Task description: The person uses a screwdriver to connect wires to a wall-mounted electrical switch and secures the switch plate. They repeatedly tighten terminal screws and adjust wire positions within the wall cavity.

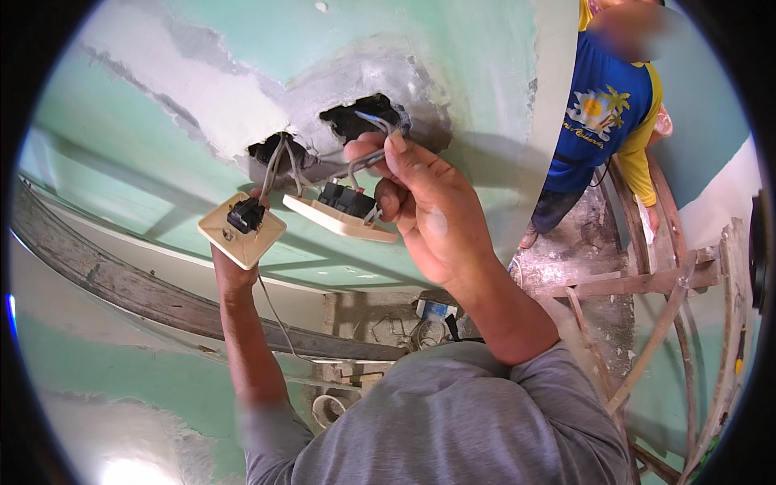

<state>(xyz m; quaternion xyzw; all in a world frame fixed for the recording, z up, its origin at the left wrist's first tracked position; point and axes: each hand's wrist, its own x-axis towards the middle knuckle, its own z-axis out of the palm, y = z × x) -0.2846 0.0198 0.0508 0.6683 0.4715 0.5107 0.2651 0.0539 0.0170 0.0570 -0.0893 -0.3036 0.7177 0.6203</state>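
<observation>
My left hand [234, 273] is mostly hidden behind a square cream electrical wall plate [257, 241], its fingers closed on it. The plate's back faces me, with a black module [245, 215] on it. Grey wires [277, 162] run from the module into the left wall hole [265, 150]. My right hand [432, 190] pinches grey electrical wires [368, 160] in front of the right wall hole [356, 121]. Below its fingers, a second cream wall plate [339, 220] hangs tilted, its black module [347, 199] wired. Bluish wire ends [370, 119] show at the right hole.
Grey patching surrounds the holes in the green wall [477, 48]. At right stands a person in a blue and yellow shirt [598, 113], beside a wooden frame [638, 283]. A long worn board [121, 283] stretches leftward. Tools, a blue box [436, 309] and a bucket [327, 411] lie below.
</observation>
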